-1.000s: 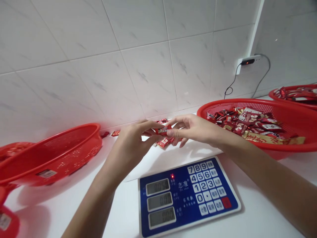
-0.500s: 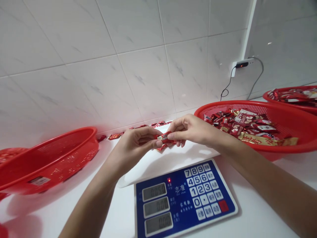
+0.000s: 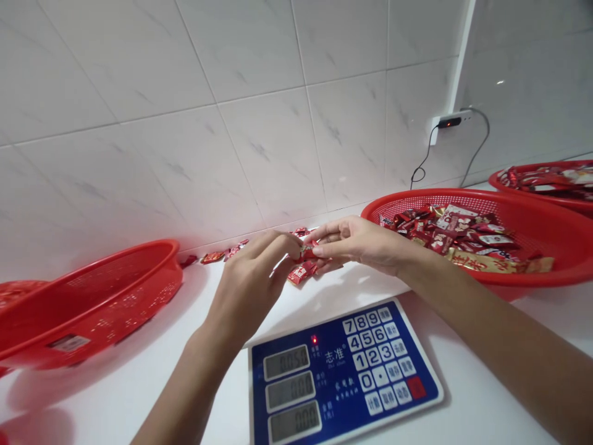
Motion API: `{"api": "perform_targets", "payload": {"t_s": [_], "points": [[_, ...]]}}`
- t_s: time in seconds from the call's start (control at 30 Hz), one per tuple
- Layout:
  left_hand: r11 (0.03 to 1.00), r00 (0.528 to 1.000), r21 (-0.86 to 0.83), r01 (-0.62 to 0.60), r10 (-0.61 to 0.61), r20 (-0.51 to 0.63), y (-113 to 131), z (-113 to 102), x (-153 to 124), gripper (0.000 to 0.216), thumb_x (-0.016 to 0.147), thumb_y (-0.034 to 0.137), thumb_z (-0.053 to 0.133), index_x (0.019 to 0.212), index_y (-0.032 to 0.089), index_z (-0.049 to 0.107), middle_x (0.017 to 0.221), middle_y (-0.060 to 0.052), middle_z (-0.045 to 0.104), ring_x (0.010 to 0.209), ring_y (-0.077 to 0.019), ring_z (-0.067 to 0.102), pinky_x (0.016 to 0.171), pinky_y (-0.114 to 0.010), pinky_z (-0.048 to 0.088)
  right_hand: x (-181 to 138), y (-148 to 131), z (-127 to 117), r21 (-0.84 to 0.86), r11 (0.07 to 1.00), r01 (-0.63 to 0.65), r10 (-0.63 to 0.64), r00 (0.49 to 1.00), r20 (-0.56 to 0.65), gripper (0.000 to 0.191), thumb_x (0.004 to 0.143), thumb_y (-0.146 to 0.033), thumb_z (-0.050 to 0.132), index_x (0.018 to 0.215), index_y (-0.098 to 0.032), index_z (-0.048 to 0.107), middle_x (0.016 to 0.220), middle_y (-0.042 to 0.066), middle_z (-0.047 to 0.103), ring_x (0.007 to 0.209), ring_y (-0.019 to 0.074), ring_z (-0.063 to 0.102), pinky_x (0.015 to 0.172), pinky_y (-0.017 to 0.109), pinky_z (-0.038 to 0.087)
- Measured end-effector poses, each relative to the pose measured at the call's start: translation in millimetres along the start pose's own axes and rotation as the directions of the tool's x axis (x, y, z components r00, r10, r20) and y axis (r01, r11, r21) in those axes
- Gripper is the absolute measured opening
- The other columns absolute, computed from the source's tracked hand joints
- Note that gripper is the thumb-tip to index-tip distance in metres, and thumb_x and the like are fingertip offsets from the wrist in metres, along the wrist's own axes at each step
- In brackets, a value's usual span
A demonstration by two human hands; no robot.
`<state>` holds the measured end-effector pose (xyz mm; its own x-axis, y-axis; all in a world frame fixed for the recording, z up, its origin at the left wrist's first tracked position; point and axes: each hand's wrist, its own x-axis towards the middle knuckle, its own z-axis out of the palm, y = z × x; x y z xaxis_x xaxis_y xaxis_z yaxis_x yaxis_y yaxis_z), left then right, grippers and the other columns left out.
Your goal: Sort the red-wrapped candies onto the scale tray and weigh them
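Between my two hands, over the white pan of a digital scale, is a small red wrapped candy. My left hand pinches its left end, with the back of the hand turned up and hiding part of it. My right hand grips the other end between thumb and fingers. Just below, red candy packets lie on the pan, partly covered by my fingers. The scale's blue panel faces me, its top display reading about 0.050.
To the right stands a red basket of wrapped snacks, with another red basket behind it. A red basket is on the left. Several packets lie along the tiled wall. A cable hangs from a power strip.
My left hand has rolled over, its back now upward and its fingers over the candy's end. My right hand's fingers have spread a little. The view has shifted slightly.
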<state>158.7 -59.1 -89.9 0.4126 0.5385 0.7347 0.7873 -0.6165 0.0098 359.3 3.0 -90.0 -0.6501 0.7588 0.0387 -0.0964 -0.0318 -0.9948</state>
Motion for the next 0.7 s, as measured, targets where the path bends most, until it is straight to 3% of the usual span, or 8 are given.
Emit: {"api": "perform_targets", "payload": {"t_s": [0.1,0.2,0.27,0.37,0.43,0.53,0.63,0.7], "points": [[0.999,0.997,-0.030,0.045,-0.043,0.057,-3,-2,0,0.008,0.094,0.026,0.064,0.102,0.026,0.066,0.101,-0.004,0.077,0.093,-0.0226,0.073,0.076,-0.032,0.056,1,-2,4,-0.061,0.998,0.035,-0.042,0.992,-0.117,0.018,0.084,0.001,0.070,0.096,-0.012,0.069,0.071,0.001,0.072,0.063,0.0125,0.071,0.067,0.025,0.062],[0.937,0.962,-0.233,0.261,-0.232,0.145,-8,0,1,0.034,0.084,0.040,0.076,0.112,0.025,0.063,0.103,-0.005,0.077,0.095,-0.0250,0.073,0.082,-0.038,0.059,1,-3,9,-0.161,0.984,0.081,-0.114,0.973,-0.202,0.021,0.081,0.006,0.068,0.089,-0.014,0.066,0.063,-0.003,0.065,0.057,0.0102,0.067,0.060,0.022,0.060],[0.832,0.910,-0.377,0.407,-0.333,0.248,-11,2,1,0.030,0.086,0.042,0.072,0.106,0.022,0.064,0.099,-0.006,0.077,0.091,-0.0245,0.074,0.081,-0.039,0.060,0,-2,11,-0.171,0.981,0.095,-0.123,0.979,-0.162,0.020,0.083,0.005,0.067,0.090,-0.014,0.065,0.065,-0.002,0.066,0.058,0.0100,0.068,0.062,0.022,0.060],[0.694,0.850,-0.498,0.520,-0.362,0.383,-11,4,1,0.021,0.089,0.039,0.066,0.098,0.020,0.064,0.098,-0.009,0.077,0.089,-0.0242,0.075,0.078,-0.038,0.060,1,2,12,-0.131,0.986,0.099,-0.108,0.992,-0.065,0.017,0.087,0.001,0.066,0.093,-0.015,0.064,0.069,-0.002,0.068,0.061,0.0104,0.070,0.068,0.024,0.062],[0.664,0.840,-0.519,0.538,-0.368,0.400,-10,4,2,0.021,0.086,0.038,0.069,0.095,0.019,0.064,0.096,-0.009,0.077,0.088,-0.0244,0.075,0.076,-0.037,0.059,1,4,11,-0.120,0.989,0.086,-0.091,0.995,-0.042,0.016,0.089,0.000,0.064,0.096,-0.015,0.065,0.070,-0.002,0.068,0.063,0.0106,0.071,0.071,0.025,0.062],[0.713,0.828,-0.429,0.555,-0.427,0.363,-12,3,3,0.023,0.084,0.040,0.068,0.093,0.019,0.065,0.090,-0.008,0.077,0.083,-0.0255,0.075,0.073,-0.038,0.058,-1,-2,5,-0.239,0.968,0.082,-0.106,0.991,-0.087,0.021,0.092,-0.002,0.059,0.108,-0.015,0.066,0.079,0.002,0.071,0.072,0.0126,0.073,0.077,0.028,0.061],[0.775,0.808,-0.265,0.573,-0.479,0.344,-17,2,2,0.026,0.084,0.044,0.066,0.092,0.020,0.067,0.084,-0.008,0.077,0.079,-0.0267,0.074,0.070,-0.039,0.057,-8,-16,-23,-0.508,0.861,0.006,-0.142,0.963,-0.228,0.031,0.093,-0.012,0.062,0.124,-0.014,0.065,0.105,0.011,0.074,0.090,0.0189,0.074,0.086,0.033,0.059],[0.780,0.794,-0.222,0.585,-0.496,0.351,-21,2,1,0.027,0.083,0.045,0.066,0.093,0.020,0.067,0.082,-0.008,0.077,0.077,-0.0267,0.074,0.069,-0.039,0.057,-10,-23,-57,-0.743,0.643,-0.187,-0.143,0.923,-0.356,0.038,0.090,-0.013,0.063,0.128,-0.015,0.065,0.113,0.015,0.074,0.095,0.0251,0.074,0.089,0.040,0.058]]}}
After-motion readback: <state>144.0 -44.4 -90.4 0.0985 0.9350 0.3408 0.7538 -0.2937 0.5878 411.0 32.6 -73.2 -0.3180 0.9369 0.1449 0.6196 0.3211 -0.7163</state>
